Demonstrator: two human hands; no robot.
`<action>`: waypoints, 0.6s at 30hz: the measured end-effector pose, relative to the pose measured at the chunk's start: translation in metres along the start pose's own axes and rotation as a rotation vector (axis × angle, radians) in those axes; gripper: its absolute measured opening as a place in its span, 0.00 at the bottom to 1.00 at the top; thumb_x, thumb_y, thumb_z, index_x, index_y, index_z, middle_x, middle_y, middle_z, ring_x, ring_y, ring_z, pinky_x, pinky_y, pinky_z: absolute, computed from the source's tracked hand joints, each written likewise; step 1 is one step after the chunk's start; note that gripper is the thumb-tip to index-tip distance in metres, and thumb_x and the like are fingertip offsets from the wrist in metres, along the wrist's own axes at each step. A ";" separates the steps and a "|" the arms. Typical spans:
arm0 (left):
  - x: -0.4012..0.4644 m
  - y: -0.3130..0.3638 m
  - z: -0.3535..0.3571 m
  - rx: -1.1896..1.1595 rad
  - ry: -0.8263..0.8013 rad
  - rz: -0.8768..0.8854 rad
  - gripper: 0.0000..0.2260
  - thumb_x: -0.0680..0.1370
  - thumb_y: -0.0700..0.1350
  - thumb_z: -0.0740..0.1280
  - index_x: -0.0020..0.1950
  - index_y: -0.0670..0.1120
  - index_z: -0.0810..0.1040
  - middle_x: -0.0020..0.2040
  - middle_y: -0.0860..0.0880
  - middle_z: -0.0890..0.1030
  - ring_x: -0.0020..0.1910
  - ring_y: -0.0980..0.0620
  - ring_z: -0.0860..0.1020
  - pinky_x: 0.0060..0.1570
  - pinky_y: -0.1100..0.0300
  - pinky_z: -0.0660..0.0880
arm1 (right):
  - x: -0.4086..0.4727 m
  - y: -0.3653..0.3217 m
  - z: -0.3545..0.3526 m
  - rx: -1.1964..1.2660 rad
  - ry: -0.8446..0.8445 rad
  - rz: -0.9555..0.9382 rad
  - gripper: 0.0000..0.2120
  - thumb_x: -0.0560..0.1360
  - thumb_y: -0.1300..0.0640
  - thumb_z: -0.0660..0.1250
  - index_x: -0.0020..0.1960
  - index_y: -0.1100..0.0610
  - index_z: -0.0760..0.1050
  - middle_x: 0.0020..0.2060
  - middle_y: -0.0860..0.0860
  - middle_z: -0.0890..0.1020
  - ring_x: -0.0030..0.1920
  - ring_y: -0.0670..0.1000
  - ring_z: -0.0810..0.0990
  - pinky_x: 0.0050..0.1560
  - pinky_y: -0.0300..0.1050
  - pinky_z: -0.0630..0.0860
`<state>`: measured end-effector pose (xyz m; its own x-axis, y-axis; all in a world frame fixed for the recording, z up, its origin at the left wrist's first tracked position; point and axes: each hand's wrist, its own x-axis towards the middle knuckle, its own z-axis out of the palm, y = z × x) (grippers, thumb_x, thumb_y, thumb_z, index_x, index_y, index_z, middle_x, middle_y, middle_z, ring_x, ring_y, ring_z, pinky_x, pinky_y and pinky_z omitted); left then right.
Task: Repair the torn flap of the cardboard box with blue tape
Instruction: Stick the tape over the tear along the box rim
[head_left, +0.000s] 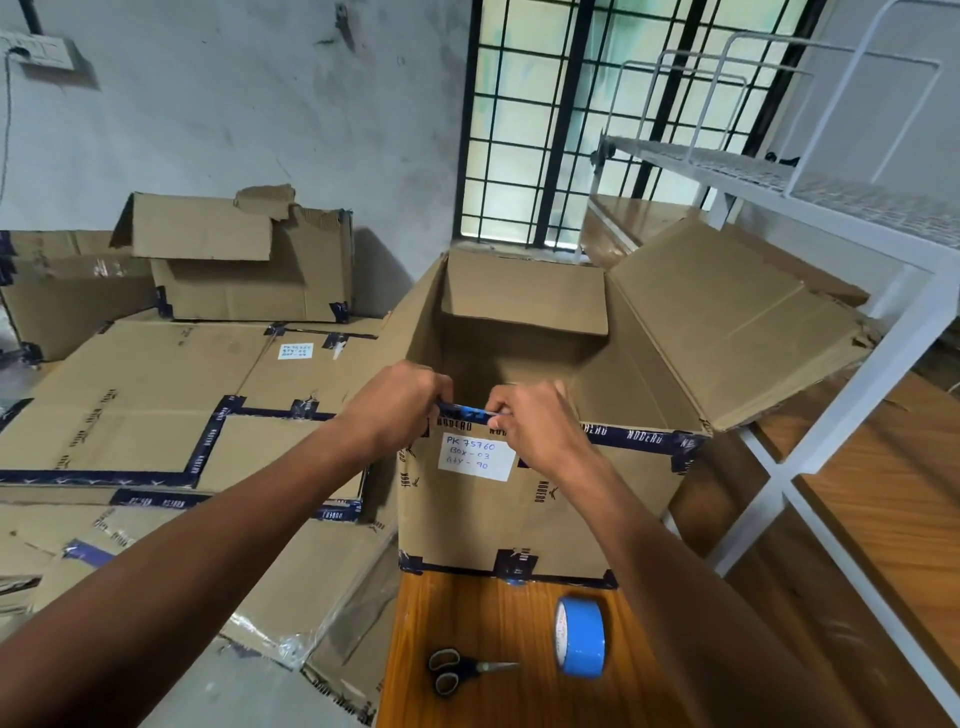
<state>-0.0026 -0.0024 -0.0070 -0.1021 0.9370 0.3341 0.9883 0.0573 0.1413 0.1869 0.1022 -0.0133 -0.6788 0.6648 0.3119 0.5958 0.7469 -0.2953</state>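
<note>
Clutter around my work spot

I see black-handled scissors (464, 670) on the near wooden table (467, 623), flattened cartons (156, 410) piled left, a white wire rack (841, 192) right, and a barred window (566, 119) far behind.

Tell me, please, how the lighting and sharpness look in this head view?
Head view: daylight from the barred window lights the scene evenly; the box interior lies in shadow; wide-angle bending curves the white rack; the hands are slightly soft, the tape roll sharp.
</note>
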 end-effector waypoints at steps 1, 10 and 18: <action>0.001 0.000 0.002 0.008 0.005 -0.003 0.08 0.82 0.41 0.71 0.59 0.49 0.85 0.53 0.48 0.84 0.49 0.49 0.81 0.48 0.53 0.83 | 0.001 0.000 0.002 -0.008 -0.001 0.004 0.05 0.81 0.54 0.71 0.48 0.48 0.84 0.34 0.43 0.82 0.45 0.50 0.78 0.55 0.48 0.67; 0.002 -0.013 -0.005 0.104 -0.036 0.116 0.11 0.83 0.45 0.71 0.64 0.56 0.85 0.56 0.54 0.87 0.54 0.52 0.83 0.61 0.51 0.77 | 0.006 0.006 -0.011 -0.001 -0.139 -0.002 0.04 0.79 0.53 0.75 0.54 0.47 0.86 0.46 0.45 0.88 0.55 0.51 0.80 0.64 0.53 0.66; -0.008 -0.015 -0.004 0.235 0.007 0.019 0.12 0.83 0.49 0.71 0.66 0.60 0.83 0.58 0.56 0.86 0.65 0.50 0.78 0.75 0.45 0.62 | -0.002 0.018 -0.014 -0.094 -0.087 -0.021 0.08 0.82 0.47 0.70 0.56 0.46 0.86 0.44 0.44 0.87 0.52 0.49 0.77 0.67 0.56 0.62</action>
<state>-0.0169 -0.0120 -0.0079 -0.0831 0.9363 0.3412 0.9891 0.1192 -0.0861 0.2048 0.1141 -0.0064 -0.7238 0.6481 0.2369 0.6159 0.7616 -0.2018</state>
